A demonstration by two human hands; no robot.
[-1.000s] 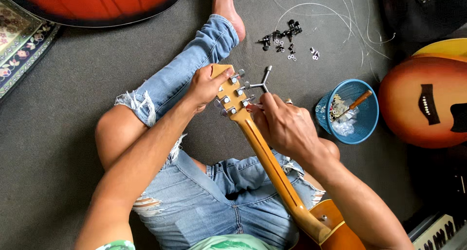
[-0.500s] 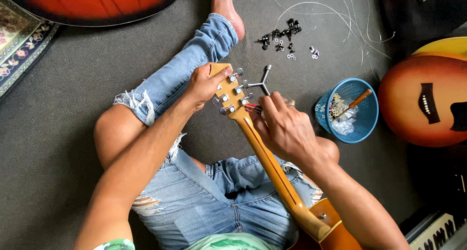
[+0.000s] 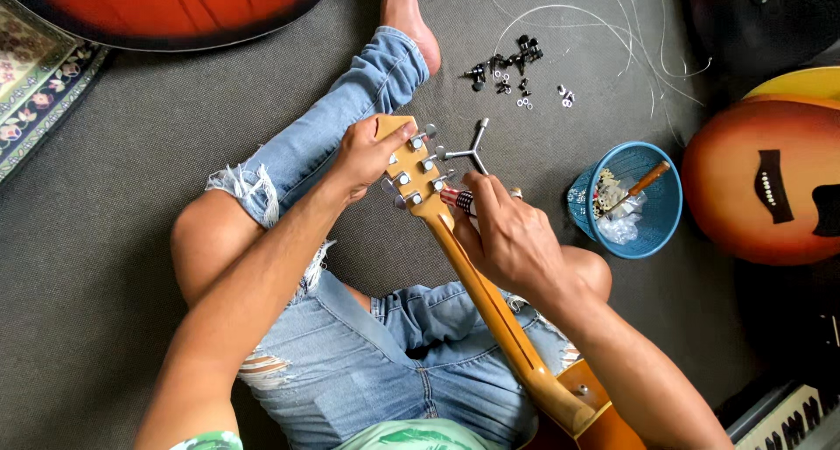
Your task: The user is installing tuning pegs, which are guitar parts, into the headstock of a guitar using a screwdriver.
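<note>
Fingers (image 3: 477, 192) of right hand (image 3: 512, 240) clenched on a small screwdriver (image 3: 458, 200) with a red-and-striped handle, tip end at the right edge of the guitar headstock (image 3: 411, 165). Left hand (image 3: 363, 157) wraps the headstock from the left, thumb on the far top corner, gripping it. Headstock sits mid-scene, back side up, chrome tuning machines (image 3: 418, 165) in two rows along it. Guitar neck (image 3: 486, 297) runs from there toward near right, across the person's lap, into the guitar body (image 3: 595, 419) at the near edge.

Person sits on grey carpet (image 3: 114, 240), ripped blue jeans (image 3: 367, 354), left leg stretched far, bare foot (image 3: 407, 17).

Three-armed metal wrench (image 3: 472, 148) lies on the carpet just beyond the right hand. Farther out: heap of small black and silver hardware parts (image 3: 512, 69), loose strings (image 3: 604, 21) curling on the floor. Blue plastic basket (image 3: 665, 209) to the right, wooden-handled tool (image 3: 643, 183) sticking out of it. Sunburst acoustic guitar (image 3: 770, 183) at right edge, red guitar body (image 3: 175, 8) far left, patterned rug (image 3: 39, 82) at left edge.
</note>
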